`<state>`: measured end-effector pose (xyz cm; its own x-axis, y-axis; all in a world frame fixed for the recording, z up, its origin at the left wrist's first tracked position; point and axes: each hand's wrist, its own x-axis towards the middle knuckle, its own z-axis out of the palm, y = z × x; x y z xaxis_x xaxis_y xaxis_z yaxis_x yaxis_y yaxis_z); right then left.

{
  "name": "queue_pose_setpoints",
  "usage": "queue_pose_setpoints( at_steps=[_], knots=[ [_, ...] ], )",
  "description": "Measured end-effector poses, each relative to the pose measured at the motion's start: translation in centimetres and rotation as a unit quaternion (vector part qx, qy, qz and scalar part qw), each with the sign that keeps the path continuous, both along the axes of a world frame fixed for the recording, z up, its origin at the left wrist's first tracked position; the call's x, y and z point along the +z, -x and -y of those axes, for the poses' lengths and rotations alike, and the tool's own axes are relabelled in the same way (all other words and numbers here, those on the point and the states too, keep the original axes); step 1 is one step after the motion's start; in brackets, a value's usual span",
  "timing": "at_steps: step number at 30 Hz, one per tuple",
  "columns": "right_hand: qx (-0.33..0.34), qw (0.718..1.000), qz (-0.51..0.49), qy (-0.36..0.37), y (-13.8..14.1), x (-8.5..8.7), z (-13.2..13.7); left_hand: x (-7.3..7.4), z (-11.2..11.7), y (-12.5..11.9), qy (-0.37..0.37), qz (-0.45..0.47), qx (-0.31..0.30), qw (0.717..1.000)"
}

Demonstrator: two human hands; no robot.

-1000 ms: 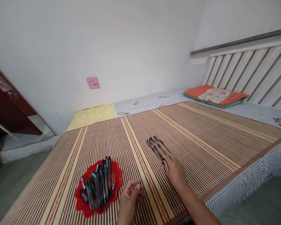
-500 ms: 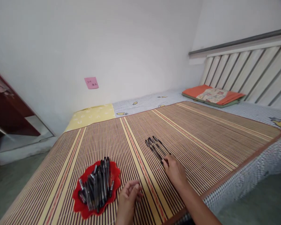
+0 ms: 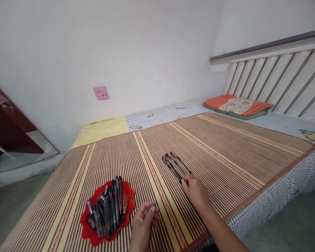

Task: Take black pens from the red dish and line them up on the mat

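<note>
My right hand [image 3: 195,191] rests palm down on a striped bamboo mat [image 3: 225,147], its fingertips touching the near ends of a small row of black pens [image 3: 174,164] laid side by side. My left hand [image 3: 144,221] lies on the mat beside a red scalloped dish [image 3: 92,233], fingers loosely curled with nothing visible in them. The dish holds several black pens [image 3: 109,208] heaped together.
The mat covers a bed with a patterned sheet [image 3: 157,115] against a white wall. A folded orange cloth [image 3: 237,105] lies by the slatted headboard [image 3: 278,80]. A pink sticky note [image 3: 100,92] is on the wall. Dark wooden furniture [image 3: 5,122] stands at left; the mat's edge drops to the floor at right.
The view has drifted slightly leftward. Both hands stay nearly where they were; the right hand's fingers remain at the pen ends.
</note>
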<state>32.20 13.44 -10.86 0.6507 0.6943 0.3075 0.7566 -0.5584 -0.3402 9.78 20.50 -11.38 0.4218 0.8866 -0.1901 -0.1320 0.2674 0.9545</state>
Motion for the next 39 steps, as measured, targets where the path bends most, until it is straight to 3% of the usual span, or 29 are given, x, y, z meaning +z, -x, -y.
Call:
queue_pose_setpoints(
  at_steps=[9, 15, 21, 30, 39],
  knots=[
    [0.001, 1.0, 0.003, -0.002, -0.2, -0.3, 0.1, 0.0, -0.5, 0.4, 0.023, -0.022, -0.034, 0.999],
    [0.006, 1.0, 0.016, -0.021, -0.4, -0.5, 0.1, 0.2, 0.0, 0.1, 0.008, -0.003, -0.005, 1.0],
    [0.024, 0.997, 0.015, -0.072, -0.4, -0.9, 0.4, -0.3, 0.0, 0.0, 0.004, 0.002, 0.002, 1.0],
    [0.032, 0.995, 0.029, -0.088, -0.4, -1.2, 0.4, -1.5, -0.8, 0.3, 0.001, -0.013, -0.026, 1.0],
    [0.035, 0.99, -0.052, -0.126, -0.2, -0.7, 0.9, -1.2, -0.6, 0.4, 0.003, -0.013, -0.037, 0.999]
  ],
)
